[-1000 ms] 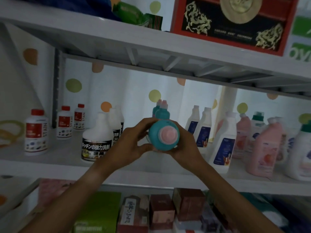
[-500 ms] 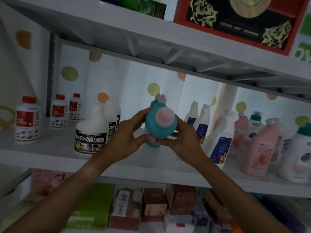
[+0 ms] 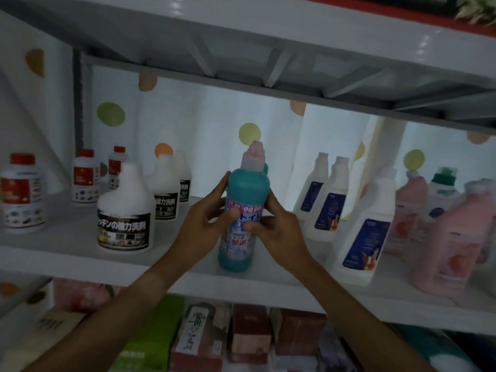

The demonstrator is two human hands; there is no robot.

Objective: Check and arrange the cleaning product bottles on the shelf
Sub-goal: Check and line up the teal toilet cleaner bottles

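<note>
teal bottle (image 3: 245, 210) upright | L hand (image 3: 200, 224) + R hand (image 3: 279, 229) grip it

teal bottle (image 3: 247, 194): smooth plastic, glossy printed label | shelf (image 3: 67, 253): smooth white-painted, slight sheen

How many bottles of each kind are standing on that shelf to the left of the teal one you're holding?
Red-capped bottles: 3
Black-label bottles: 3
Total left of the teal bottle: 6
</note>
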